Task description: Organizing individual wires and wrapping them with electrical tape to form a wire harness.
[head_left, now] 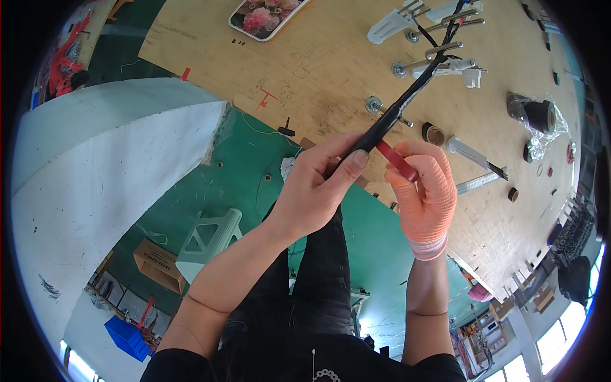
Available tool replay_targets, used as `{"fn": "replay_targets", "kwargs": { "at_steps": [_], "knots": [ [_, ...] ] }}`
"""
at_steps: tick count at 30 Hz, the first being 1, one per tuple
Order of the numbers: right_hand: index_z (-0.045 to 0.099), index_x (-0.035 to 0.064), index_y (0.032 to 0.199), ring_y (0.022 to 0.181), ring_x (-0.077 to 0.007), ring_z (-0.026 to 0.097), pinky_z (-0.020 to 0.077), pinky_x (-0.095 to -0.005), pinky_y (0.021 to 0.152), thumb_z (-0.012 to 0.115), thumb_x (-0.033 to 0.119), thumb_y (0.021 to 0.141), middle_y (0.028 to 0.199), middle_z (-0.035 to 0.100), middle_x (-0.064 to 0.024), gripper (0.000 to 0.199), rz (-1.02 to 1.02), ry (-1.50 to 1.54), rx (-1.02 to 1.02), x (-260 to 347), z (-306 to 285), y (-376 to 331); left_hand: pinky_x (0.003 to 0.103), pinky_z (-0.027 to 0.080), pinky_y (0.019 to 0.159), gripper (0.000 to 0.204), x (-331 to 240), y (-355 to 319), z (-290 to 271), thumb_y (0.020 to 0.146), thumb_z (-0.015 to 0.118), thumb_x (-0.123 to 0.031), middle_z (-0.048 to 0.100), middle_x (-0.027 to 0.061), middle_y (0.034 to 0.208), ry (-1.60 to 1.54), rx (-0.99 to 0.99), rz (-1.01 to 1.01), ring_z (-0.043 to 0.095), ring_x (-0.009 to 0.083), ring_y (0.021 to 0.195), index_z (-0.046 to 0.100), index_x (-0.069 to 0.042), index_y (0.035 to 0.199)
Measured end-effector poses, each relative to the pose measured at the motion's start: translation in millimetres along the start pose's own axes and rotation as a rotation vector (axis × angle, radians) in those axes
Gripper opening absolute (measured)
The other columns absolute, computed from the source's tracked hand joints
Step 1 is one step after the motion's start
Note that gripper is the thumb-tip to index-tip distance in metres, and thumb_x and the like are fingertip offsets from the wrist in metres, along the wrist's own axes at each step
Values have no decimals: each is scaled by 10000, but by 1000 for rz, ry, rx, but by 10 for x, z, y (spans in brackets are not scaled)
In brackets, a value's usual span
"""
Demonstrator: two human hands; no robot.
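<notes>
1. While the bare left hand (315, 191) pinches the black wire bundle (398, 108) between thumb and fingers, the right hand (425, 191), in an orange knit glove with a striped cuff, closes around a red roll of tape (396, 159) held against the bundle's near end.
2. That bundle is slim, matte and dark, a taped sleeve that runs from the hands up across the plywood board (331, 57); farther up it passes between shiny metal pegs (439, 49) and splits into thin strands.
3. Rough, pale and scuffed, the board carries red pen marks and scratches.
4. White plastic brackets (389, 25) stand near the pegs, a clear bag holding a black roll (541, 114) lies to the right, and a flowered rectangular case (264, 16) rests at the top edge.
5. Below the board lies a green floor (248, 184) with a pale plastic stool (207, 239).
</notes>
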State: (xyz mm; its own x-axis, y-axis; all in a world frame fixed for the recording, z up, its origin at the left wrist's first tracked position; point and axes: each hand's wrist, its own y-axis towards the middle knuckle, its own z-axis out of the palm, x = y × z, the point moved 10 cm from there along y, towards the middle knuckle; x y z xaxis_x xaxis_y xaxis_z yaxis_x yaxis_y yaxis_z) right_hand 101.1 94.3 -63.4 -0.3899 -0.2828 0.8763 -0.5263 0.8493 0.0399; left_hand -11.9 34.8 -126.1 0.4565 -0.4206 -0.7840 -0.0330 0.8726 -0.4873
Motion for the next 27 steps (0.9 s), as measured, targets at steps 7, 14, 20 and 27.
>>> {"fn": "replay_targets", "kwargs": {
  "at_steps": [7,14,20,27],
  "knots": [
    [581,-18,830,706,-166,566,473,-263,645,746,27,738,971,586,-114,195,115,134,-93,-164,-42,-46,189,334,557,326,34,-11,-60,960,559,-206,470,-48,788,54,-44,-25,422,22,663,554,-23,1229],
    [580,-6,835,730,-197,570,477,-274,656,762,52,722,973,585,-128,221,81,87,-66,-118,-66,-91,172,251,459,342,-56,8,-20,930,606,-278,451,-88,689,101,-66,-20,349,-7,535,582,-39,1173],
    [587,20,845,806,-262,593,494,-307,680,782,94,694,980,589,-139,258,-37,12,3,-24,-76,-96,172,249,454,265,34,54,19,895,655,-297,484,-88,684,-15,-17,-129,352,-8,531,616,-60,1006],
    [576,26,853,821,-271,604,500,-319,682,790,92,678,980,597,-141,284,-82,34,83,11,-60,-62,173,253,455,229,63,68,43,911,635,-271,467,-85,680,2,45,-153,353,-5,531,610,-62,1004]
  ]
}}
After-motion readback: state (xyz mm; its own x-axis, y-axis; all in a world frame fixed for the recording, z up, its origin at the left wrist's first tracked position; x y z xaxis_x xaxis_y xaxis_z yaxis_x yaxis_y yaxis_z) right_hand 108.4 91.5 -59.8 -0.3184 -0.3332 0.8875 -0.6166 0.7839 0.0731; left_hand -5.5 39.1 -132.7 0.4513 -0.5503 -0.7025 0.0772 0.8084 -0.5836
